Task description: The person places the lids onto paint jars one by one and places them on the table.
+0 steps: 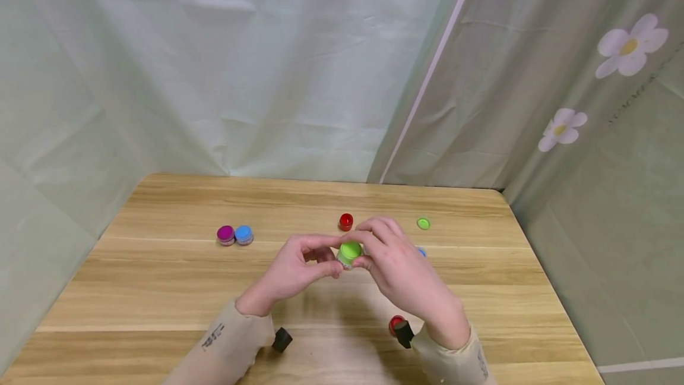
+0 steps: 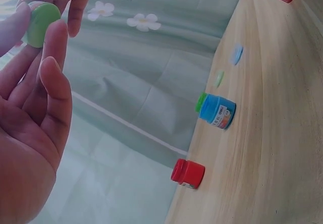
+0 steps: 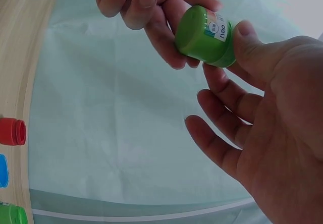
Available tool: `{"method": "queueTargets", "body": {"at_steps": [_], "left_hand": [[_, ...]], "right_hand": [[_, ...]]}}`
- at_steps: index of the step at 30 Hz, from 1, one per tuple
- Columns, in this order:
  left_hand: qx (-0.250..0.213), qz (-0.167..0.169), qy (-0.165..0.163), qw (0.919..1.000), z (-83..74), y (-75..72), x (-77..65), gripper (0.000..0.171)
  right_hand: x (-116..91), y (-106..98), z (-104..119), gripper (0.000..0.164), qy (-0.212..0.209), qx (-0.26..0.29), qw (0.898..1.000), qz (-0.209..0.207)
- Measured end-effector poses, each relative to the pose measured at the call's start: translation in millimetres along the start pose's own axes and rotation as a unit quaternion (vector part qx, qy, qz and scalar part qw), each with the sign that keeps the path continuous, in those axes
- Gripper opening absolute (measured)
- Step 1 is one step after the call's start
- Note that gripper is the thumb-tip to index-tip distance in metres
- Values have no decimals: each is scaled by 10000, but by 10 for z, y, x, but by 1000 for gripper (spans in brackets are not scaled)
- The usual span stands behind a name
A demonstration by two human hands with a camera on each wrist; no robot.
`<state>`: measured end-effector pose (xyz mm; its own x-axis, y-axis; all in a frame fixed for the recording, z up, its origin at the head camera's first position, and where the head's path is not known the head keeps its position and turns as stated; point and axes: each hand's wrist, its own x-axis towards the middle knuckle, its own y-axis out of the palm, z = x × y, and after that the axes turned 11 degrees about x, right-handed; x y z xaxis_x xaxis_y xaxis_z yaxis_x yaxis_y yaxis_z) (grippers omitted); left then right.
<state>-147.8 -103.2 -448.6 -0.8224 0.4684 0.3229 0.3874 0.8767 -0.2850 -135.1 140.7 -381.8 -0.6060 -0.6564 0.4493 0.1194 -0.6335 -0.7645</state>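
A small green paint jar (image 1: 350,252) is held above the middle of the wooden table (image 1: 160,278). My left hand (image 1: 327,261) pinches it from the left and my right hand (image 1: 370,249) curls over it from the right. In the right wrist view the green jar (image 3: 204,35) shows a white label. The right thumb (image 3: 247,37) presses on one end and the left hand's fingers (image 3: 151,7) wrap the other. In the left wrist view the jar (image 2: 43,22) sits between the left fingertips (image 2: 55,37).
On the table stand a purple jar (image 1: 225,234) and a blue jar (image 1: 243,234) at the left, and a red jar (image 1: 346,221) behind the hands. A green lid (image 1: 423,223), a blue lid (image 1: 422,252) and a red lid (image 1: 395,324) lie loose. Curtains close off the back and right.
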Motion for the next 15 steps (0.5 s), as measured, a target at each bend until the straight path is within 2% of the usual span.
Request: {"method": "queueTargets", "body": {"at_steps": [8,15], "left_hand": [[250,-124,3,9996,2,3,22,37],[331,-121,-15,9994,-5,9,32,33]], "right_hand": [[8,17,-8,35,-47,-99,9999,-44],[6,8,-5,37,380,-94,9992,-72]]}}
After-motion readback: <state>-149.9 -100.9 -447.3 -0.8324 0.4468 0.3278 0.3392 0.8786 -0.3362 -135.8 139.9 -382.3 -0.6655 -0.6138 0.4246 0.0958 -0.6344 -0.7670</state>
